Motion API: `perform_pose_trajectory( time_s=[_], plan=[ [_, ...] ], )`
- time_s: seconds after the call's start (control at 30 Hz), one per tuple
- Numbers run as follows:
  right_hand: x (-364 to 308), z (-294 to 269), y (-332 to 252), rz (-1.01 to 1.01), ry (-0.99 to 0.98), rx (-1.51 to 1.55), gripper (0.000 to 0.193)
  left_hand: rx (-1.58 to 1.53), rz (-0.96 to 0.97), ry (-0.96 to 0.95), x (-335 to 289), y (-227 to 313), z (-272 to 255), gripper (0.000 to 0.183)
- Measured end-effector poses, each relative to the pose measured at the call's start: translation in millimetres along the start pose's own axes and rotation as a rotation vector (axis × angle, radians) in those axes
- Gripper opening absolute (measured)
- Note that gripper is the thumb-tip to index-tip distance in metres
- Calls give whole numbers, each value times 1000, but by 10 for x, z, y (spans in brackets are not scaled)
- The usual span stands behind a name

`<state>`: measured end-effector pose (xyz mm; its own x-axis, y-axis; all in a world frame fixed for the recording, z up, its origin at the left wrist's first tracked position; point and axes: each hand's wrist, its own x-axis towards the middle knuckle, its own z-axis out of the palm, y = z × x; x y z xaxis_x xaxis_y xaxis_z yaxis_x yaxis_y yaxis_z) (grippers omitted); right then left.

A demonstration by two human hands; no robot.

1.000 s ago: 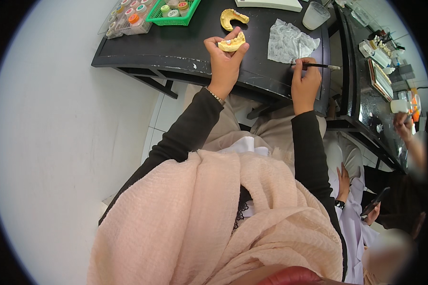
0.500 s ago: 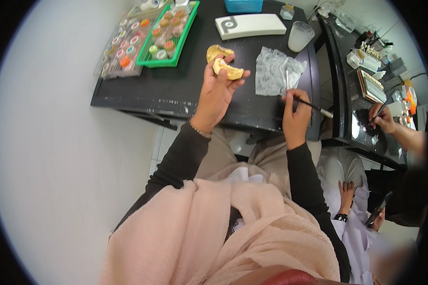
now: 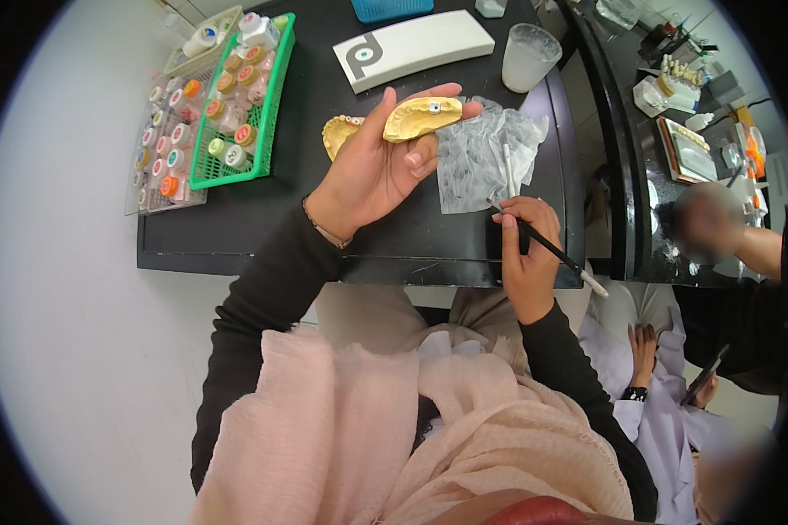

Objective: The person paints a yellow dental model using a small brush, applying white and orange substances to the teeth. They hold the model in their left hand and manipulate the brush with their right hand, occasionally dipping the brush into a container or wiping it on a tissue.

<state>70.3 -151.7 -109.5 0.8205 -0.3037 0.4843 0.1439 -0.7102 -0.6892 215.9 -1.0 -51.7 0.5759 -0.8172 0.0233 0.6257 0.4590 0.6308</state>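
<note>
A yellow dental cast [image 3: 423, 117] is gripped in the left hand [image 3: 378, 166] above the black table [image 3: 236, 223], long axis lying left-right. A thin brush [image 3: 547, 246] is pinched by the right hand [image 3: 525, 249], tip pointing up-left.

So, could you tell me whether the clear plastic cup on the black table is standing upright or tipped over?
Upright. The clear plastic cup stands on the black table, its round open rim facing up, beside the white box.
</note>
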Motion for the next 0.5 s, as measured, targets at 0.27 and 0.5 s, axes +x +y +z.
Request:
perform_pose_trajectory(
  time_s=[0.27, 0.5],
  plan=[
    [-138, 37, 75, 53, 144, 351, 6, 129, -84, 102, 11, -92, -293, 63],
    [170, -115, -118, 363, -19, 346, 34, 125, -108, 59, -7, -104, -301, 64]
  ],
)
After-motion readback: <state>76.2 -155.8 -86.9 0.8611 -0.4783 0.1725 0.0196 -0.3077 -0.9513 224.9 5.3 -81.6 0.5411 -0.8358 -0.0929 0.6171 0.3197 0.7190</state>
